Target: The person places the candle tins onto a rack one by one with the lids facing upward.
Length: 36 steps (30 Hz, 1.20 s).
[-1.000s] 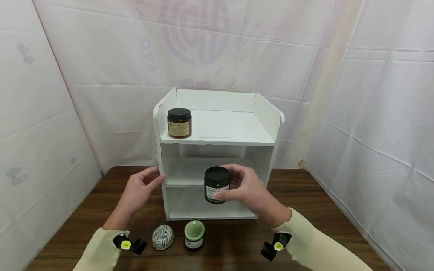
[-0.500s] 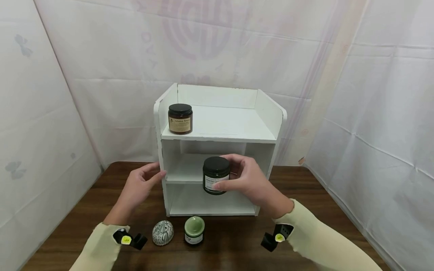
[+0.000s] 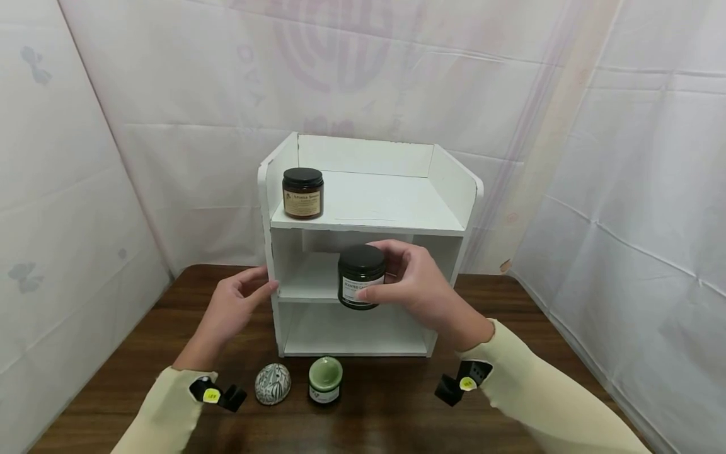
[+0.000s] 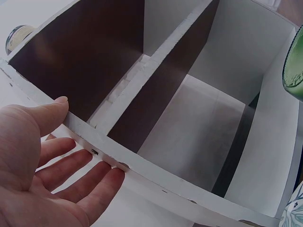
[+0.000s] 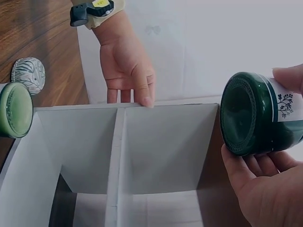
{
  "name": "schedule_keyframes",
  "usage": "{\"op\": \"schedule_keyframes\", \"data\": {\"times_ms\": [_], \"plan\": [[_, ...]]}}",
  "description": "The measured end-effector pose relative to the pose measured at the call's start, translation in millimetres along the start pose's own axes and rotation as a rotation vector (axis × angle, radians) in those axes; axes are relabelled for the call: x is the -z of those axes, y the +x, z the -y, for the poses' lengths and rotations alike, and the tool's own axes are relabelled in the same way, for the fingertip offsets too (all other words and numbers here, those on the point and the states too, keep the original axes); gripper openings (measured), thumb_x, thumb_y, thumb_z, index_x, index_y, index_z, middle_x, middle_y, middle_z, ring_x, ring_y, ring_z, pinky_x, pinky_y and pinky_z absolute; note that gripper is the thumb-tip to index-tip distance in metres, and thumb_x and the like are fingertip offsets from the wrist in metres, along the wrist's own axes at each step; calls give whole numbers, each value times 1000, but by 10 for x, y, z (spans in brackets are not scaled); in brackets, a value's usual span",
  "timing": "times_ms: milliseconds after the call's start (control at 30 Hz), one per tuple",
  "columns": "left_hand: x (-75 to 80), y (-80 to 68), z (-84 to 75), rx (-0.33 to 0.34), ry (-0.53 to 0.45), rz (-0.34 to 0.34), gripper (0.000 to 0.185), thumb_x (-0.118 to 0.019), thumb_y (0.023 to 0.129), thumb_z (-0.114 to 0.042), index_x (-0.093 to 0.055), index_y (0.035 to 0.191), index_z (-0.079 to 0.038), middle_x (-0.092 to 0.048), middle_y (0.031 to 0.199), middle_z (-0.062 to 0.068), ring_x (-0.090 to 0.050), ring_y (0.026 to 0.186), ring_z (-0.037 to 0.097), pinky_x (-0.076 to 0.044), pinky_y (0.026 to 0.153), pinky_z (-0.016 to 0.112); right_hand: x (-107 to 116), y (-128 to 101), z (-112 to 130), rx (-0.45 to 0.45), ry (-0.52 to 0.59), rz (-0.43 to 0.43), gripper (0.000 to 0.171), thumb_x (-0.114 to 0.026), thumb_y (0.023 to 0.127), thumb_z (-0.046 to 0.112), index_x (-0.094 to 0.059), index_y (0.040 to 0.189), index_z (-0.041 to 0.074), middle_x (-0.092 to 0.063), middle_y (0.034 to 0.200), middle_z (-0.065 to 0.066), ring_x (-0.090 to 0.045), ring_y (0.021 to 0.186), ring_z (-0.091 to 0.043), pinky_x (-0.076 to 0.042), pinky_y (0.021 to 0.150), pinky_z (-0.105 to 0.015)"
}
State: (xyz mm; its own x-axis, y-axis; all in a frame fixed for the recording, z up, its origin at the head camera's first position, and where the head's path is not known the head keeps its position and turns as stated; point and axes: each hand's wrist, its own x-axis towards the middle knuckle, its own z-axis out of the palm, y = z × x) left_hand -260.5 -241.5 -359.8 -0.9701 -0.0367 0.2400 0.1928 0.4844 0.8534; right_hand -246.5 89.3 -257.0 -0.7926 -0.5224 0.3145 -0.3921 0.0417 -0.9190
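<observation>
While left hand point(image 3: 235, 309) flat steadies shelf point(image 3: 363, 208), right hand point(image 3: 416, 293) grips green jar point(image 3: 361, 276)

Left hand point(image 4: 45, 163), fingers straight, rests flat against the white shelf unit's point(image 4: 189, 118) side panel; thumb on its front edge; green jar point(image 4: 294, 61) at right.

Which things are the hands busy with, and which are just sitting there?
In use:
green jar, held by the right hand
white shelf, its side touched by the left hand

Just sitting:
brown jar on the top shelf
patterned egg on the table
small green jar on the table
</observation>
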Motion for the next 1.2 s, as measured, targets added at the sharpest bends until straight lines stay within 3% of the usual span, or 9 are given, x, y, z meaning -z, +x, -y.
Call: {"op": "schedule_keyframes", "data": {"times_ms": [200, 433, 867, 1200], "plan": [[-8, 22, 3, -14, 4, 3, 65, -65, 99, -50, -52, 151, -12, -61, 145, 13, -60, 120, 23, -50, 87, 23, 29, 33, 79, 2, -17, -6, 55, -84, 76, 0, -65, 127, 4, -72, 117, -14, -71, 99, -21, -59, 81, -31], [-19, 24, 16, -3, -1, 9, 66, -64, 99, -50, -51, 152, -12, -60, 145, 14, -59, 124, 28, -50, 89, 27, 55, 94, 169, 19, -25, -22, 55, -83, 77, 1, -63, 128, 3, -71, 120, -14, -71, 104, -21, -58, 87, -29], [-15, 10, 14, 0, -4, 8, 67, -64, 99, -52, -52, 151, -13, -61, 144, 13, -59, 123, 26, -50, 89, 25, 32, 236, 272, 48, -26, -62, 55, -84, 75, 2, -65, 126, 4, -72, 119, -13, -71, 103, -22, -57, 88, -30], [-6, 1, 16, -3, -16, 3, 66, -64, 98, -52, -53, 150, -11, -63, 142, 14, -60, 119, 22, -51, 87, 22, 19, 368, 346, 83, -16, -88, 52, -84, 74, 2, -67, 123, 4, -75, 113, -13, -72, 97, -21, -58, 81, -29]]}}
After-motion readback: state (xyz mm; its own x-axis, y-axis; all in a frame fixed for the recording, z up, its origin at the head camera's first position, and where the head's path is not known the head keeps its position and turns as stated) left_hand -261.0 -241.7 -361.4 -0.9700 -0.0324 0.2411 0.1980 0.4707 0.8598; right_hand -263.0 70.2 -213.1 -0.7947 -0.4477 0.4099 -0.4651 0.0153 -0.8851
